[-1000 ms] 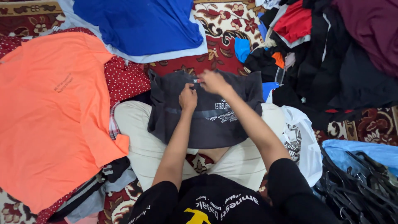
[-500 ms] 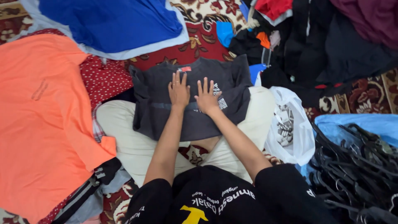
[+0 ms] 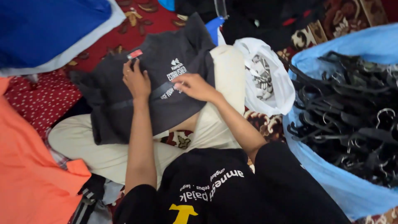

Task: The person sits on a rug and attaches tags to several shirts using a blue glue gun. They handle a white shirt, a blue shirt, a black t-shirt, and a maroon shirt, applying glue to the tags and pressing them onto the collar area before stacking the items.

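Much of the scene is cut off or buried. The blue garment (image 3: pixel 45 29) with a pale border runs off the frame at 10 o'clock, the orange garment (image 3: pixel 29 166) off the left edge at 8 o'clock, and a dark heap of clothes (image 3: pixel 257 12) at 12 o'clock is too shadowed to sort into separate pieces. The lower edge of the dark grey T-shirt (image 3: pixel 166 70) hangs over the person's lap and cream trousers (image 3: pixel 103 153). White print on its chest is partly covered by the right hand.

At 3 o'clock a light blue plastic bag (image 3: pixel 331 182) gapes open, full of tangled black clothes hangers (image 3: pixel 352 112) with metal hooks; its far side leaves the frame. Just beside it, toward the middle, lies a white plastic bag (image 3: pixel 265 79) with something black-and-white patterned inside, hard to identify.

The T-shirt lies spread across the lap at the centre, collar toward 12 o'clock, with a small red tag at the neck. The left hand (image 3: pixel 136 81) rests flat on it near the collar, fingers curled lightly at the neckline; whether it pinches cloth cannot be told. The right hand (image 3: pixel 195 86) reaches in from 4 o'clock, fingers stretched and loose, pressing on the printed chest, gripping nothing. Both forearms are bare. A red patterned carpet (image 3: pixel 141 20) shows between the clothes.
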